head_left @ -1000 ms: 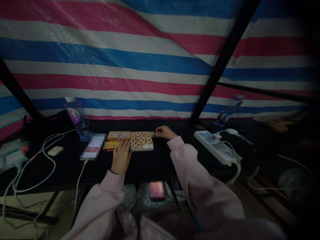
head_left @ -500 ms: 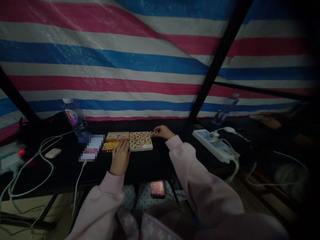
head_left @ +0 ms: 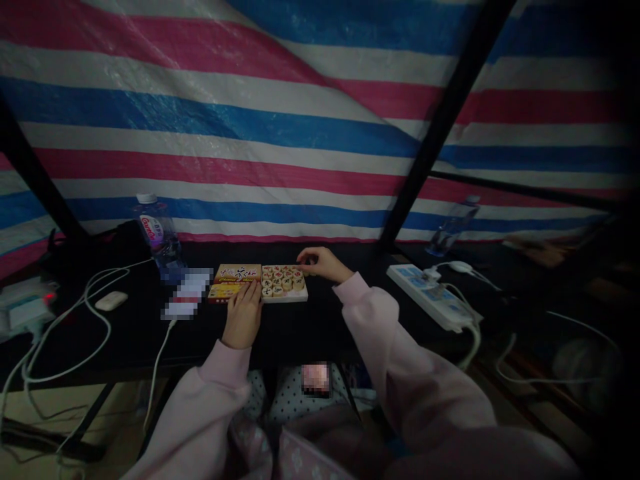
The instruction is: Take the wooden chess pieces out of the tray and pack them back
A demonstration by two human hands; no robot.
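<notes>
My left hand [head_left: 243, 313] lies flat over the lower right of a yellow and red xiangqi box lid [head_left: 235, 272], fingers stretched out. Touching the lid's right side is a white tray [head_left: 295, 298] with several round wooden xiangqi pieces [head_left: 286, 283] in rows, some with red characters and some with dark ones. My right hand [head_left: 324, 264] is at the tray's back right corner, thumb and fingers bent together on a xiangqi piece there; the fingers hide most of that piece.
Left of the lid are a phone [head_left: 189, 293] on a white cable, a water bottle [head_left: 163, 240] and a white earphone case [head_left: 111, 301]. On the right lie a power strip [head_left: 430, 297] and another bottle [head_left: 454, 227]. Someone else's hand [head_left: 547, 253] shows dimly at far right.
My right hand has moved left from beside the tray to over its back right corner. The two pieces outside the tray no longer show there. My left hand stays on the lid.
</notes>
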